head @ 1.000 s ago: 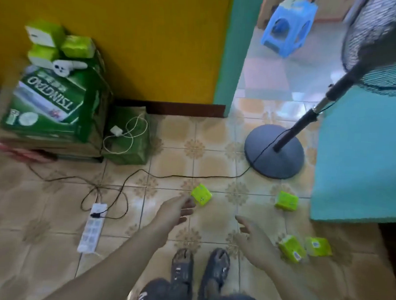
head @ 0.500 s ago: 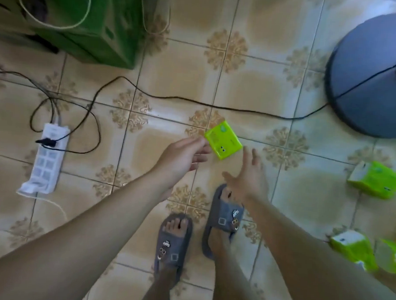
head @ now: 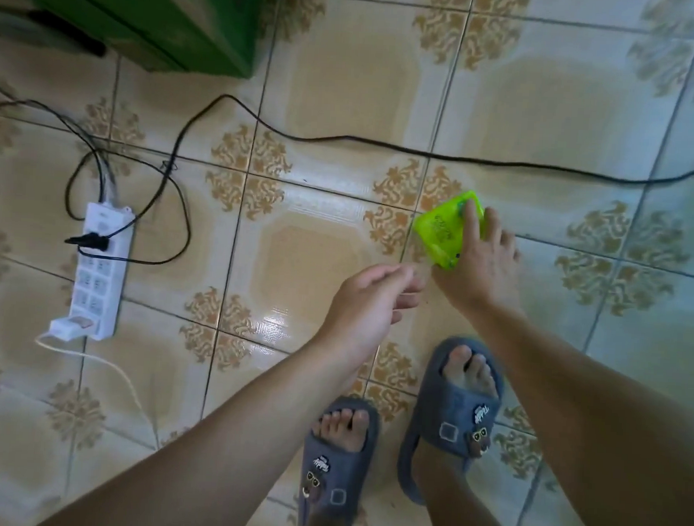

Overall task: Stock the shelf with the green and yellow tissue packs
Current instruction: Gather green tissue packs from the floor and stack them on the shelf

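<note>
Glossy floor tiles, shiny tissue pack

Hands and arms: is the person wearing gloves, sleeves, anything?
No. The left hand and right hand are bare: no gloves, rings or watch in view. Both forearms show no sleeve. The only wear visible is grey-blue slippers with small charms.

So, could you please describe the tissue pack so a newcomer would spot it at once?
Start at the black cable running across the tiled floor. Just nearer than it, ahead of the grey slippers, lies the tissue pack, held by the right hand. It is the only bright lime-green glossy packet there.
</note>
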The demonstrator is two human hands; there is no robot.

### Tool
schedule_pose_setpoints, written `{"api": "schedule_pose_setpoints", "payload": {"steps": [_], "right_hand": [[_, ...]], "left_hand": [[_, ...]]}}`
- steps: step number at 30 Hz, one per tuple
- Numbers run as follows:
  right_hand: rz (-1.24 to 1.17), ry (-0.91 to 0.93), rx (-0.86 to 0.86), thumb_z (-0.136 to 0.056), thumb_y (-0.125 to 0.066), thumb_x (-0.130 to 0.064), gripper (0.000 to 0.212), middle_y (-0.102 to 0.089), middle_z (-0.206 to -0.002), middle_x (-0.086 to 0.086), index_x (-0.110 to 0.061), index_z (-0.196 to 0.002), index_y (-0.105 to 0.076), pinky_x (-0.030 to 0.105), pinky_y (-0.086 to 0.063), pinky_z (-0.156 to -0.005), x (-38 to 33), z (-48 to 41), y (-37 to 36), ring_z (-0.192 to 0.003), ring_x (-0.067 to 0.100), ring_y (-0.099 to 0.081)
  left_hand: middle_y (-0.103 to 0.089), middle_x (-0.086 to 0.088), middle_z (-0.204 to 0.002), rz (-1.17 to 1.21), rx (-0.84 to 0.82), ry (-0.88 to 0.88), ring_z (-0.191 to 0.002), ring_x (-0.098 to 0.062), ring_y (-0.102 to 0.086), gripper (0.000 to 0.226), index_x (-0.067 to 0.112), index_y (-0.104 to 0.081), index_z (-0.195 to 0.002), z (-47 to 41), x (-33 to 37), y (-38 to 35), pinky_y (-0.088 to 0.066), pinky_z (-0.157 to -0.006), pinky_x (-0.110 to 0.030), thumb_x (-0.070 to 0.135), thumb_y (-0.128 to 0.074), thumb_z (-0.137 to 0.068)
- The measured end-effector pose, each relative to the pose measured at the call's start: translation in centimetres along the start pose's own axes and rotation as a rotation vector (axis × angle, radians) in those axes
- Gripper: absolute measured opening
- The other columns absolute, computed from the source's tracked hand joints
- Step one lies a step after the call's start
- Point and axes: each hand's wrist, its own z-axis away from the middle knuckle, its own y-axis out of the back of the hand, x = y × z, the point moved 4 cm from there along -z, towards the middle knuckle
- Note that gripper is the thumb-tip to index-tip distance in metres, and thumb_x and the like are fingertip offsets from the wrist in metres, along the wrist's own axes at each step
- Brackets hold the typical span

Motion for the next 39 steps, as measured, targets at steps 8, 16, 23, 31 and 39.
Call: {"api": "schedule_pose_setpoints", "payload": {"steps": [8,16,23,31,39], "right_hand": [[-0.233,-0.149,0.093,-0.075,-0.069,-0.046,0.098,-0.027,-0.154,0.008,-0.024,-0.152,-0.012,0.046,-0.038,-0.104,1.7,11.5,12.4,-0.134,0.032,-0.035],[-0.309,-0.213,0.333,-0.071,-0.073,-0.048,0.102,-0.033,-0.148,0.001,-0.03,-0.15,-0.012,0.043,-0.043,-0.097,1.6,28.9,32.8,-0.131,0.025,-0.038],[-0.414,-0.308,0.675,-0.071,-0.078,-0.043,0.101,-0.03,-0.151,0.002,-0.028,-0.15,-0.018,0.042,-0.037,-0.107,1.2,47.8,48.0,-0.137,0.022,-0.032],[-0.37,-0.535,1.115,-0.07,-0.079,-0.044,0.099,-0.031,-0.152,0.001,-0.027,-0.15,-0.022,0.037,-0.034,-0.108,5.7,72.4,57.5,-0.138,0.019,-0.031],[-0.256,-0.671,1.359,-0.072,-0.078,-0.045,0.102,-0.019,-0.156,-0.012,-0.042,-0.148,-0.01,0.034,-0.031,-0.108,11.4,96.1,57.4,-0.14,0.009,-0.022]], "left_hand": [[-0.07,-0.001,-0.108,0.003,-0.071,-0.02,-0.097,-0.013,-0.065,0.026,0.013,-0.064,-0.113,10.6,6.8,-2.2,-0.048,-0.085,-0.025,0.028,-0.049,-0.097],[-0.07,-0.001,-0.106,-0.067,-0.268,-0.212,-0.095,-0.015,-0.064,0.022,0.014,-0.065,-0.108,27.5,17.7,-5.6,-0.047,-0.083,-0.027,0.027,-0.049,-0.097],[-0.071,-0.003,-0.106,-0.169,-0.516,-0.345,-0.094,-0.016,-0.065,0.02,0.016,-0.067,-0.101,47.1,22.5,-9.2,-0.048,-0.088,-0.031,0.026,-0.05,-0.095],[-0.072,-0.002,-0.105,-0.316,-0.894,-0.484,-0.098,-0.018,-0.066,0.02,0.015,-0.067,-0.103,67.9,21.8,-18.6,-0.047,-0.094,-0.035,0.024,-0.051,-0.095],[-0.071,-0.007,-0.105,-0.451,-1.195,-0.585,-0.091,-0.016,-0.066,0.022,0.01,-0.067,-0.107,86.6,11.1,-28.4,-0.048,-0.088,-0.028,0.021,-0.052,-0.094]]}}
